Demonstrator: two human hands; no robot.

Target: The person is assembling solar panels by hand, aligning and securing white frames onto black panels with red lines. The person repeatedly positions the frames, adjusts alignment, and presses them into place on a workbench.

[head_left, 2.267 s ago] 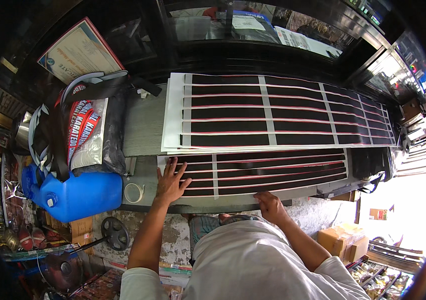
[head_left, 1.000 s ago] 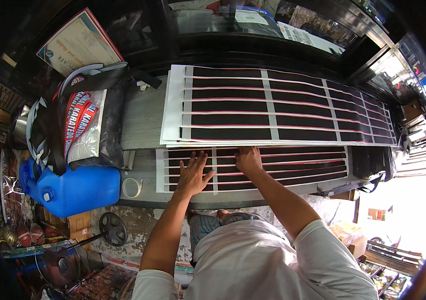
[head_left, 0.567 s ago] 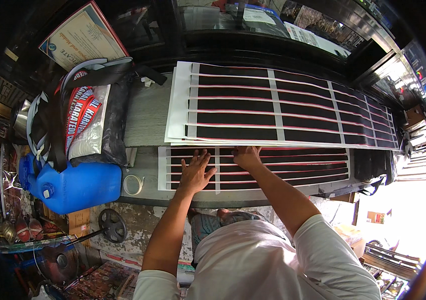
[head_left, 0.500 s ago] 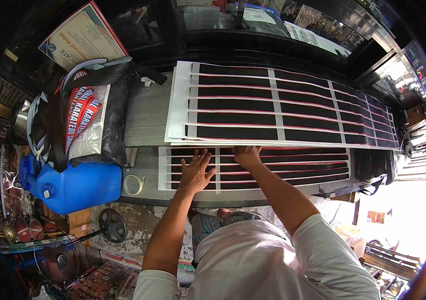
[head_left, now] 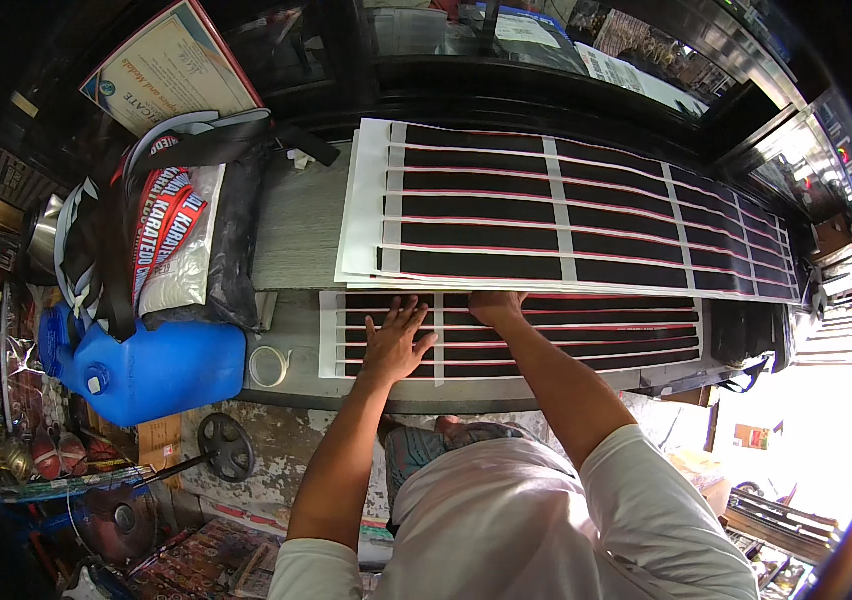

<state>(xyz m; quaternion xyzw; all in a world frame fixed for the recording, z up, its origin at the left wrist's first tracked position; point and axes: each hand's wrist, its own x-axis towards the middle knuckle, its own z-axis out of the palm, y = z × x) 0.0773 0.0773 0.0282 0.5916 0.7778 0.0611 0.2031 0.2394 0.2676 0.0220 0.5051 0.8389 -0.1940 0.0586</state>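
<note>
Fingers (head_left: 413, 319) of the left hand (head_left: 396, 347) splay wide, lying flat on the lower striped sheet (head_left: 586, 338) and gripping nothing. The right hand (head_left: 496, 308) bends at that sheet's far edge, its fingertips hidden by the upper sheets (head_left: 616, 230), so its hold cannot be told. The lower sheet lies on the gray counter (head_left: 481, 390). Compared with the earliest frame, the left hand sits farther right, and the right hand is away from the counter's near edge.
</note>
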